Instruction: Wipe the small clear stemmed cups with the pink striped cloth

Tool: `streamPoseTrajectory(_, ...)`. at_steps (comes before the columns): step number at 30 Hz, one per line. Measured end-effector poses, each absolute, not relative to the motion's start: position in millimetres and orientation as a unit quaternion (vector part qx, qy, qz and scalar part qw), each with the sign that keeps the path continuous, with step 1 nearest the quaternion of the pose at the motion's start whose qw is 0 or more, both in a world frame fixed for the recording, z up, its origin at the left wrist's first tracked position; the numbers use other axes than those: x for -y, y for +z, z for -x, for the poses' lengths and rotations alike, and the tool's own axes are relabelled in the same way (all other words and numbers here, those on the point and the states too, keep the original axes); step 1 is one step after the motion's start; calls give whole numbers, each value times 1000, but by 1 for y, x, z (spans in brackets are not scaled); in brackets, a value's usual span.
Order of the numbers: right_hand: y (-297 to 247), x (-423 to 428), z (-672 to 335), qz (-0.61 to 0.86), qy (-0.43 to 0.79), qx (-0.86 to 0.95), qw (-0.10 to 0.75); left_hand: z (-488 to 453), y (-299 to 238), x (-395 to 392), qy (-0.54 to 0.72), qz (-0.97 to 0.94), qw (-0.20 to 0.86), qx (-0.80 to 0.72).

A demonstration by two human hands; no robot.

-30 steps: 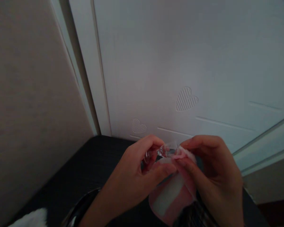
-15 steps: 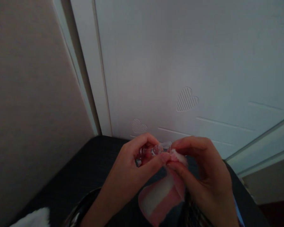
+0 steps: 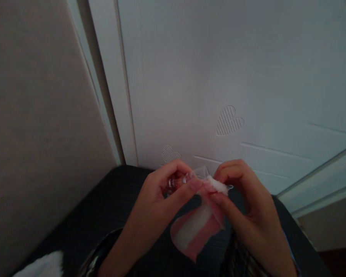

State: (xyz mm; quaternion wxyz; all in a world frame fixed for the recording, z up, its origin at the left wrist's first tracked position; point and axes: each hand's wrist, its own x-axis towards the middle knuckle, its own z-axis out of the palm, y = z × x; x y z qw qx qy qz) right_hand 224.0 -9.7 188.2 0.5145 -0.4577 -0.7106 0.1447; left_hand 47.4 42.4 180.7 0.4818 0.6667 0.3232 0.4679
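One head-worn camera looks forward and down; left hand (image 3: 158, 200) and right hand (image 3: 249, 206) lie near; a heart-embossed white door (image 3: 190, 84) faces it.

Light was dim and cool, palest on the heart-embossed white panel (image 3: 230, 77); the flat black tabletop (image 3: 103, 200) sat in gloom, faint glints edged the clear, tube-like piece (image 3: 200, 172), and the fluffy white fabric (image 3: 43, 266) looked blurred
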Motion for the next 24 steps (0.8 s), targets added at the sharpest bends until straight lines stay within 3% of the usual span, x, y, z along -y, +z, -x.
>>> streamPoseTrajectory(7, 187, 13, -230, 467, 176, 695, 518, -45, 179, -41, 454, -690, 479, -298)
streamPoseTrajectory(14, 183, 8, -236, 562, 100, 580, 582, -45, 184, -41, 436, -725, 462, -265)
streamPoseTrajectory(24, 192, 14, -225, 508, 104, 657, 547, -46, 183, -42, 411, -740, 458, -271)
